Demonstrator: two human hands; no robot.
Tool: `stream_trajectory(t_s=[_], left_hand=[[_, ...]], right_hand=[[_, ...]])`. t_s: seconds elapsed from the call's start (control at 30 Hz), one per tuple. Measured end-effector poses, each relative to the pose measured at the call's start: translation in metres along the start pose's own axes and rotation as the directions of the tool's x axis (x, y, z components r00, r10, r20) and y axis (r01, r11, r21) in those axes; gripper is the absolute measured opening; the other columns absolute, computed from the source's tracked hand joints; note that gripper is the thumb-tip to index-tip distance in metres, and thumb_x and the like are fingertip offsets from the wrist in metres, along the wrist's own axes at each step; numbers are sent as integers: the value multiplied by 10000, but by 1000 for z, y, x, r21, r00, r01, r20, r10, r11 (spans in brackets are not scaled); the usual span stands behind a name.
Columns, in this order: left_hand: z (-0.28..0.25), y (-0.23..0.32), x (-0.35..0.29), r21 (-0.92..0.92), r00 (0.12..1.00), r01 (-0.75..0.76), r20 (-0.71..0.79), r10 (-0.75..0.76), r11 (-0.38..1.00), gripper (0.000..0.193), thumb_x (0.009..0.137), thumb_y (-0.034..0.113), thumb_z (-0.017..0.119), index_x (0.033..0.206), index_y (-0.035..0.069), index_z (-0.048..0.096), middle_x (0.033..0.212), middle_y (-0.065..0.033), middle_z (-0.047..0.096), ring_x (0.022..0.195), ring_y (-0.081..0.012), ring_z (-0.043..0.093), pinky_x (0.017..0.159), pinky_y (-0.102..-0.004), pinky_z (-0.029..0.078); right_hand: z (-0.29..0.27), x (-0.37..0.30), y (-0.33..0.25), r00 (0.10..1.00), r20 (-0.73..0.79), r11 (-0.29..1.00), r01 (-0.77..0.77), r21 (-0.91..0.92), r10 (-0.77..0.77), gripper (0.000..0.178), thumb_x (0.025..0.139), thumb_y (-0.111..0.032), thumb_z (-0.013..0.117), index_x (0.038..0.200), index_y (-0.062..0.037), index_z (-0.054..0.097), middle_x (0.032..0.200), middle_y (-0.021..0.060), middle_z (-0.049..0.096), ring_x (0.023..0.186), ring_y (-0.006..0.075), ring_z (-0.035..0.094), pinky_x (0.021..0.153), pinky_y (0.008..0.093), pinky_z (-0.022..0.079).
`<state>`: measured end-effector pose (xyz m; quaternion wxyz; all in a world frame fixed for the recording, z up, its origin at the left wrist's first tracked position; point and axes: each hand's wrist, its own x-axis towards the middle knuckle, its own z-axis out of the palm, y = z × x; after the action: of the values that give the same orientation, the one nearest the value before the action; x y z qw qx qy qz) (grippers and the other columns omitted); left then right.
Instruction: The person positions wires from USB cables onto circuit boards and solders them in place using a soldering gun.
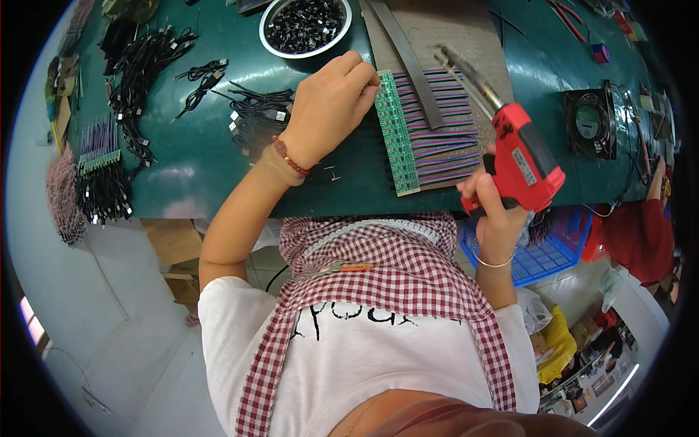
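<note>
My right hand (495, 211) grips a red and black soldering gun (526, 156), its metal tip pointing up and left over the wires. Closed in a pinch, my left hand (328, 105) is at the upper left edge of a green circuit board panel (397, 142); its fingertips are partly hidden, and I cannot make out what they hold. Rows of purple, pink and black wires (444, 135) run right from the panel. A flat grey metal bar (419, 80) lies across these wires. Under my left wrist sits a bundle of black USB cables (255, 116).
A white bowl of small black parts (304, 28) stands at the back of the green table (189, 164). More black cables (142, 73) and wired boards (100, 164) lie left. At right are a black fan (588, 122), a blue basket (546, 255) and another person's arm (655, 182).
</note>
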<state>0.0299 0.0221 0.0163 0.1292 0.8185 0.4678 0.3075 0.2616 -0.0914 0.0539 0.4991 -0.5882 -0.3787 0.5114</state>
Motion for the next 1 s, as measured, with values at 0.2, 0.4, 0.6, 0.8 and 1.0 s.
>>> stream_trajectory(t_s=[0.2, 0.4, 0.6, 0.8, 1.0], left_hand=[[2, -6, 10, -20, 999, -12, 48, 13, 1000, 92, 759, 75, 663, 795, 55, 581, 769, -57, 546, 665, -237, 575, 571, -328, 464], [-11, -2, 19, -2, 995, -4, 96, 4, 1000, 89, 757, 99, 663, 778, 66, 583, 765, -63, 519, 681, -252, 569, 577, -347, 466], [-14, 12, 11, 22, 993, -7, 119, 5, 1000, 127, 757, 118, 648, 777, 66, 534, 794, -96, 498, 749, -287, 560, 618, -375, 473], [-19, 29, 12, 33, 992, -19, 128, 14, 999, 144, 778, 132, 639, 788, 58, 516, 785, -81, 476, 741, -256, 550, 598, -369, 472], [-21, 28, 16, 55, 996, -13, 92, 8, 998, 141, 781, 131, 635, 787, 52, 518, 780, -79, 470, 738, -250, 549, 598, -365, 479]], right_hand=[[-21, -10, 26, 994, -20, 994, -108, -21, 108, 178, 792, -85, 709, 894, 11, 598, 689, 48, 614, 575, 107, 588, 529, 240, 479], [-22, -6, 45, 985, 134, 944, 147, -295, -112, 279, 852, -2, 581, 1114, 75, 521, 624, 36, 514, 509, 110, 481, 496, 257, 412], [-16, -22, 13, 990, 13, 984, -140, -107, 142, 138, 811, -95, 692, 879, -13, 605, 696, 8, 572, 600, 97, 534, 554, 255, 436], [-17, -25, 1, 999, -12, 999, -52, -16, 51, 114, 809, -85, 672, 797, -28, 574, 600, 6, 542, 504, 86, 512, 471, 241, 402], [-13, -19, -7, 999, -19, 998, -45, 50, 46, 118, 806, -83, 672, 782, -17, 577, 599, 17, 553, 489, 94, 515, 462, 239, 412]])
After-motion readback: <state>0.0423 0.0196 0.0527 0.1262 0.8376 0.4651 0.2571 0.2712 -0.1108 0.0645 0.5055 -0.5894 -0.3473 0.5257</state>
